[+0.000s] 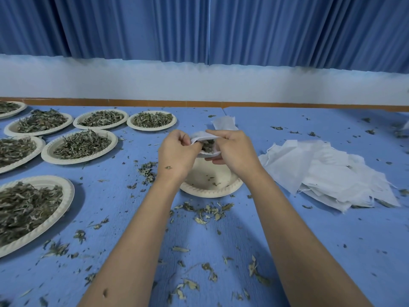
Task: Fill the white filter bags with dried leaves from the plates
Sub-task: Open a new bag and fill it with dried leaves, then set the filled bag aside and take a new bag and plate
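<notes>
Fingers (215,133) of left hand (177,151) and right hand (234,151) pinch the filter bag (200,136) open by its mouth, dried leaves (208,146) inside — held above the near-empty plate (210,193), probably so spills land there

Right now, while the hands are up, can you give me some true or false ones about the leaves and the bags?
1. The left hand and the right hand both hold one white filter bag. True.
2. The plate under the hands is heaped with leaves. False: it holds only a few crumbs.
3. The held bag's mouth shows dried leaves inside. True.
4. The pile of bags lies on the person's left. False: it lies on the right; the full plates are on the left.
5. The blue table has loose leaves scattered on it. True.
</notes>
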Motion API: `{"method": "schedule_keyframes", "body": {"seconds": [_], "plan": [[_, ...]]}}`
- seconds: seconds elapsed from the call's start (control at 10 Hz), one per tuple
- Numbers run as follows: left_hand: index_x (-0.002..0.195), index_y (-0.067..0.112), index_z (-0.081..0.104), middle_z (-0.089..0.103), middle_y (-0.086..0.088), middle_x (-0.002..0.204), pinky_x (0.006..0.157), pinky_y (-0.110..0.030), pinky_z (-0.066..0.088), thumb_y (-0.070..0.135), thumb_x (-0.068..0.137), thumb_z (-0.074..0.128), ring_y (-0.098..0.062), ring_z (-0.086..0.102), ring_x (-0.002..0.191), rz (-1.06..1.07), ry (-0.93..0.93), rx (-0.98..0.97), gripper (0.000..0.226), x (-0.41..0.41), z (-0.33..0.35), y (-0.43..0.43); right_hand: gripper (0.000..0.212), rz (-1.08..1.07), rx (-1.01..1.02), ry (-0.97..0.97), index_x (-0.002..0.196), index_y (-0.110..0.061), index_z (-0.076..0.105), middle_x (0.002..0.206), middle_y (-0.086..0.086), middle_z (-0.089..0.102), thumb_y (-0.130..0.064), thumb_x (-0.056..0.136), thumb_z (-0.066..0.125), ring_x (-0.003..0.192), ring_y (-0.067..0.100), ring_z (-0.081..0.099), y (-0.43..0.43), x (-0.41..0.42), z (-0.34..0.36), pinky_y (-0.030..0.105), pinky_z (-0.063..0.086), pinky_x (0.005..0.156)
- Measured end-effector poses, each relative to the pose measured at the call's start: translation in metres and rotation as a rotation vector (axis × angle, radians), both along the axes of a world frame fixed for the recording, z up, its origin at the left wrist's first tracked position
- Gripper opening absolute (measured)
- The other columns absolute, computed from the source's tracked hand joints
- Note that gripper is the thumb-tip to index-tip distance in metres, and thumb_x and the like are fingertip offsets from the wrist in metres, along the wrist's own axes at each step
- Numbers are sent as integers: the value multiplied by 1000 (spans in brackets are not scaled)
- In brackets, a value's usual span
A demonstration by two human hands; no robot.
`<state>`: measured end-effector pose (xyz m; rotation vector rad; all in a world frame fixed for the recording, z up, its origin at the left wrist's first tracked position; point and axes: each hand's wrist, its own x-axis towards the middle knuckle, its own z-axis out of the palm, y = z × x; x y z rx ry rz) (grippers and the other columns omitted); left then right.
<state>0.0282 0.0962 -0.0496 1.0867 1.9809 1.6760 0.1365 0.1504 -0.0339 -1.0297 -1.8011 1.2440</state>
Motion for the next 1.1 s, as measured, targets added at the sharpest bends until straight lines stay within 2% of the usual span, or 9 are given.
{"method": "schedule_keyframes", "body": {"seconds": [0.2, 0.3, 0.4, 0.6, 0.7, 0.8, 0.9, 1.0, 1.1], "plan": [[91, 26, 51, 54, 5, 62, 56, -28, 37, 17, 86, 58, -1, 48, 47, -140, -89, 77, 12, 9, 9, -1, 50, -110, -138, 193, 117, -22, 65, 88, -1, 65, 3, 84, 36, 65, 23, 71, 7, 8, 2, 25, 58, 57], [105, 28, 61, 68, 4, 73, 57, -22, 42, 18, 89, 52, 2, 54, 54, -117, 26, 66, 22, 18, 15, 11, 49, -137, -163, 283, 114, -23, 65, 103, 10, 68, 3, 85, 36, 67, 23, 72, 14, 16, 4, 25, 58, 60], [115, 25, 66, 71, -4, 97, 67, -27, 47, 11, 90, 46, -19, 65, 75, -148, 107, 52, 35, 33, 27, 38, 48, -228, -164, 351, 117, -20, 63, 110, 10, 66, 4, 85, 36, 80, 27, 71, 36, 25, 9, 31, 59, 69], [127, 25, 58, 67, -9, 114, 76, -23, 41, 10, 95, 41, -25, 59, 107, -153, 349, -72, 40, 59, 23, 111, 51, -345, -237, 383, 128, -11, 55, 122, 15, 57, 12, 87, 34, 108, 31, 59, 105, 40, 14, 38, 54, 84], [134, 35, 48, 61, -9, 121, 84, -35, 41, 11, 98, 34, -30, 54, 112, -146, 579, -258, 46, 56, 10, 140, 37, -280, -388, 482, 108, -14, 56, 103, 12, 55, 2, 86, 31, 95, 29, 55, 129, 41, 5, 38, 49, 85], [130, 30, 46, 48, -2, 132, 99, -41, 31, 6, 94, 36, -21, 43, 126, -163, 842, -406, 44, 54, -3, 158, 20, -339, -445, 506, 71, -12, 47, 69, 6, 45, -12, 88, 38, 66, 21, 46, 147, 33, -5, 32, 39, 62], [132, 24, 40, 38, 0, 145, 112, -53, 15, 5, 95, 33, -15, 29, 137, -233, 950, -442, 43, 53, -13, 166, 31, -335, -337, 279, 60, -13, 46, 59, 3, 44, -12, 91, 44, 57, 18, 42, 158, 27, -21, 37, 35, 65], [141, 22, 32, 30, 0, 152, 114, -55, 0, 3, 93, 32, -9, 11, 144, -245, 975, -463, 52, 52, -19, 162, 30, -263, -236, 62, 66, -23, 47, 70, -6, 48, -16, 95, 44, 64, 12, 46, 159, 24, -33, 32, 41, 74], [140, 22, 37, 31, 2, 152, 113, -55, -6, 1, 93, 33, -7, 5, 145, -257, 944, -429, 51, 50, -20, 159, 34, -291, -162, -75, 65, -25, 41, 71, -7, 43, -14, 97, 39, 82, 21, 45, 156, 24, -32, 32, 41, 82]]}}
